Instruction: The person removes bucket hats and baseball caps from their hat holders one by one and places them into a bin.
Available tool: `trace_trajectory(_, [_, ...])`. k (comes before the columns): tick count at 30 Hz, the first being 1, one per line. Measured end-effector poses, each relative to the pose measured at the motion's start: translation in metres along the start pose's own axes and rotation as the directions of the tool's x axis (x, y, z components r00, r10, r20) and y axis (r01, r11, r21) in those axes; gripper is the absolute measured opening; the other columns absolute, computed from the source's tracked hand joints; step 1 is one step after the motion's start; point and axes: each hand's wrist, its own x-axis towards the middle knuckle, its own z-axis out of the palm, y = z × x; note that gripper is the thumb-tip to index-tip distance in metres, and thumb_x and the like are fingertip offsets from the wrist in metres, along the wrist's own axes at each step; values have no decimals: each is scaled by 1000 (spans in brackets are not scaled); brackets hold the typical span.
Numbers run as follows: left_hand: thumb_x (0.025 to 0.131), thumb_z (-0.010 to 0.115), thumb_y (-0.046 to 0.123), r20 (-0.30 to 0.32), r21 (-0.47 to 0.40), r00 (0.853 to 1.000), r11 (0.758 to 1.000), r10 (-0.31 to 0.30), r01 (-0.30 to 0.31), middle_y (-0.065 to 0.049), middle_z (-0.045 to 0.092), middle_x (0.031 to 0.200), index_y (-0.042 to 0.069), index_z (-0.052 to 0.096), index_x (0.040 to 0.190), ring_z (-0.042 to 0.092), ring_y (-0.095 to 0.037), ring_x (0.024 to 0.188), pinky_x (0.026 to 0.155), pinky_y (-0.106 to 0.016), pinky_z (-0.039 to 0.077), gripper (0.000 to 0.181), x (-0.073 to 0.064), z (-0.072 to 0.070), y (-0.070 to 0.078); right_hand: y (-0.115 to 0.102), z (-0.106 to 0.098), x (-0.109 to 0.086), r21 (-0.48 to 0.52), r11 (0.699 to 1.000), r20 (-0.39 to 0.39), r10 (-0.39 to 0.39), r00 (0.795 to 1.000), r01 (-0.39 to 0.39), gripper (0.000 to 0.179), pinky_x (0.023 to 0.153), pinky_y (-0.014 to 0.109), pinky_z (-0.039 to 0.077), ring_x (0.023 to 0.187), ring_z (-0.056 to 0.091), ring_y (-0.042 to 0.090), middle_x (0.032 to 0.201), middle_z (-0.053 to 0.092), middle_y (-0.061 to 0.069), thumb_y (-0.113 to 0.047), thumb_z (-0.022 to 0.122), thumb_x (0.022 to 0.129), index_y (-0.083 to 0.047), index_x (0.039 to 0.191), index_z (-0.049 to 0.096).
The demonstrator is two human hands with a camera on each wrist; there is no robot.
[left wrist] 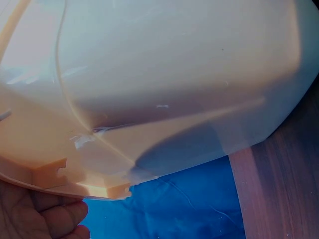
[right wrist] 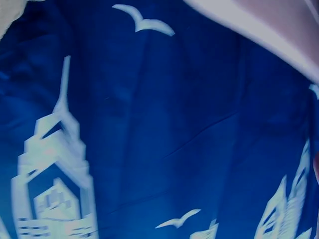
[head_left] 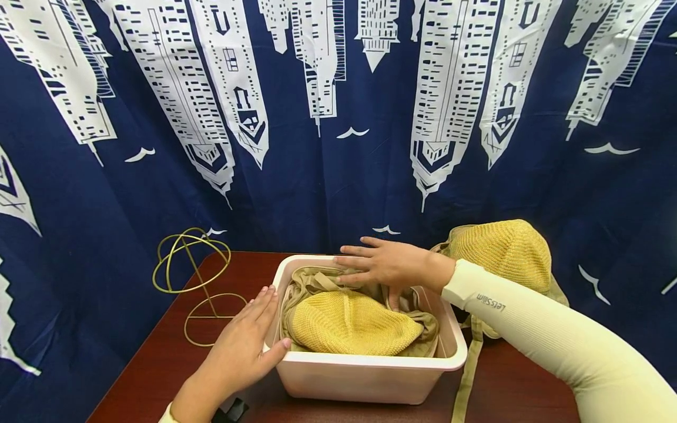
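Right fingers [head_left: 361, 251] partly hide the bin [head_left: 354, 379]; black object [head_left: 235, 410], cut off, unclear.

The person's left grip [head_left: 245, 336] points toward one o'clock, fingers [head_left: 262, 308] straight, thumb [head_left: 276, 353] apart; the right grip [head_left: 388, 267] spreads its fingers toward nine, its sleeved arm [head_left: 534, 326] extending from four.
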Motion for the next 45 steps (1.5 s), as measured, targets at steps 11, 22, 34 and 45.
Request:
trace_trajectory(11, [90,64,46,17,-21,1000,1000,-20,20,-23,44,149,-10,50,140,37,-34,141,112,-50,35,76,0,-2,2,-16,23,16,-30,997,75,-64,995,66,120,117,54,23,151,14,27,164,20,9,-85,58,60,-25,159,25])
trace_trajectory(22, [91,62,43,23,-14,1000,1000,-9,9,-25,46,146,-11,50,138,40,-37,139,112,-50,35,73,2,-1,2,-6,19,-8,-29,998,-3,49,999,-49,120,115,56,24,150,14,32,164,22,8,-91,47,60,-24,158,28])
trace_trajectory(34, [90,64,43,0,-19,1000,1000,-13,13,-25,47,145,-12,51,137,41,-37,138,110,-51,36,74,-1,0,3,20,-4,-83,144,914,-192,402,895,-379,107,109,60,31,147,24,36,160,27,18,-63,78,65,-12,152,41])
trace_trajectory(45, [90,62,49,23,67,999,997,31,-33,-25,47,146,-10,53,136,40,-36,139,111,-50,36,76,1,-3,2,21,3,-182,341,697,-190,709,679,-631,83,115,61,21,147,23,38,159,30,18,-46,77,82,-11,150,45])
